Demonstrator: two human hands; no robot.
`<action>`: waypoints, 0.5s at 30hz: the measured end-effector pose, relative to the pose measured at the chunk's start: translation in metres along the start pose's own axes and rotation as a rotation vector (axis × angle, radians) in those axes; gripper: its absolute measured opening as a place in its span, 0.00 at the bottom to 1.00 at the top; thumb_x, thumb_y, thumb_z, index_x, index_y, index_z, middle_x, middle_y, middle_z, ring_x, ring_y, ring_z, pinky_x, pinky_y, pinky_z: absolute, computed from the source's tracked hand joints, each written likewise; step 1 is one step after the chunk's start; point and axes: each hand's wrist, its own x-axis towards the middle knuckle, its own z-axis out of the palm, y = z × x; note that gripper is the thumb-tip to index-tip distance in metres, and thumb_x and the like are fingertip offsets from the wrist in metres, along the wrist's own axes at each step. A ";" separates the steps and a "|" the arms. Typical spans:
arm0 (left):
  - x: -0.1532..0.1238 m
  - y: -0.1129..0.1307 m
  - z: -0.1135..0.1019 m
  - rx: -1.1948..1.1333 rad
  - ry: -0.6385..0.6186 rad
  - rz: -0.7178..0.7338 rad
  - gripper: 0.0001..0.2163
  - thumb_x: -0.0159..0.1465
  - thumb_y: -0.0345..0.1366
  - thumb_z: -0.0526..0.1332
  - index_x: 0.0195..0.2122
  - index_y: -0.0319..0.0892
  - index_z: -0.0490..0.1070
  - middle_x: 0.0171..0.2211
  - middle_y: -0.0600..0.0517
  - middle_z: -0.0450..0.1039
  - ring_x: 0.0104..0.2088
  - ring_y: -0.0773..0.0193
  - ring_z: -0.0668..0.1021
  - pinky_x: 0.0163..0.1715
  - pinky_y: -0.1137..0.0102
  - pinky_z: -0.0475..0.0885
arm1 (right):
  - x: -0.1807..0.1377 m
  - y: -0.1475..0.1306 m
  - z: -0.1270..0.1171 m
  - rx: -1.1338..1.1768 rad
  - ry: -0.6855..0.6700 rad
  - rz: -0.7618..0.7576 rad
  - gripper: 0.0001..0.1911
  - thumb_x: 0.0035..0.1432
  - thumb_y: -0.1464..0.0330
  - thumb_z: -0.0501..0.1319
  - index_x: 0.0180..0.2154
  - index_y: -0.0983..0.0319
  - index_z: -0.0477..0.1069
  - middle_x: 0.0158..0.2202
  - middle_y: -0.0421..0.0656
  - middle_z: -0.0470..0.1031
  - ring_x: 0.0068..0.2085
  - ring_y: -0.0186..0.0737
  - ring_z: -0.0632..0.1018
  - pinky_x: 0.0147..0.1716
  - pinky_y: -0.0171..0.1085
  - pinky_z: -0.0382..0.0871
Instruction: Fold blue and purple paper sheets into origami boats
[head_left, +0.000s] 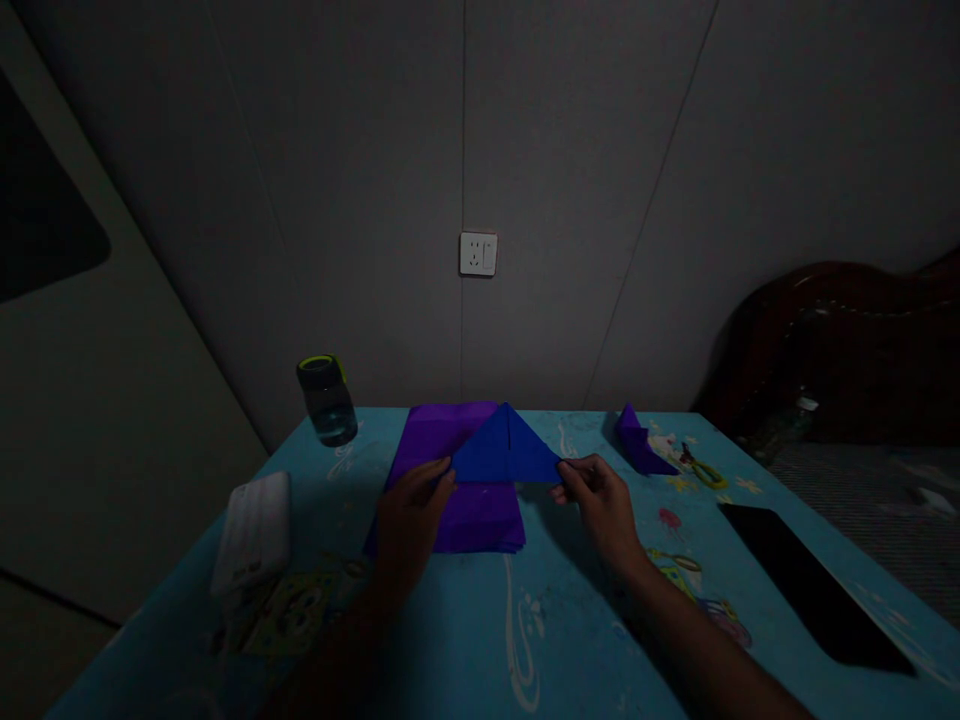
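- nearest the camera, the left forearm and right forearm angle inward from below the blue paper, one toward each end of it.
- fingers of the left hand are pinched together on the paper's left corner; fingers of the right hand pinch its right corner, thumb uppermost.
- the blue paper is folded into a wide triangle, point away from the person, with a dark line running down from near the peak. gripping it by both ends seems to keep it spread and its long edge level.
- behind and to the left of the blue paper lies a purple paper stack, partly covered by it; whether the two touch, i cannot tell. the stack probably lies close so sheets are easy to reach.
- right of the blue paper and farther back, a purple folded piece stands with a peak up, apparently set aside clear of the hands.
- beyond that, on the same side, are what look like scissors, yellow-green handle nearest, and then a black flat slab.
- left of the blue paper, a white device lies nearer the person, and a drinking bottle stands farther back, likely out of the elbows' way.
- under everything is the blue printed tabletop; past the blue paper, a wall socket sits higher up.
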 end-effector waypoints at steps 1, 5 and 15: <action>0.000 -0.003 0.000 0.035 -0.021 0.062 0.10 0.56 0.37 0.66 0.39 0.45 0.80 0.40 0.50 0.81 0.40 0.58 0.82 0.43 0.63 0.78 | 0.001 0.000 -0.001 -0.003 0.001 -0.004 0.16 0.53 0.55 0.67 0.32 0.61 0.71 0.22 0.41 0.78 0.24 0.40 0.78 0.27 0.37 0.72; 0.002 -0.013 -0.001 0.150 -0.077 0.234 0.11 0.57 0.38 0.66 0.42 0.46 0.79 0.42 0.49 0.80 0.40 0.59 0.82 0.42 0.63 0.79 | 0.004 -0.002 -0.004 0.015 0.010 -0.003 0.17 0.53 0.56 0.68 0.36 0.62 0.74 0.27 0.43 0.80 0.29 0.41 0.80 0.33 0.39 0.73; -0.005 -0.006 -0.002 0.255 -0.009 0.489 0.06 0.64 0.34 0.62 0.39 0.44 0.78 0.37 0.51 0.80 0.38 0.62 0.82 0.44 0.65 0.78 | -0.009 0.003 0.001 -0.230 0.019 -0.171 0.14 0.55 0.59 0.65 0.39 0.60 0.79 0.31 0.44 0.82 0.34 0.46 0.81 0.35 0.41 0.74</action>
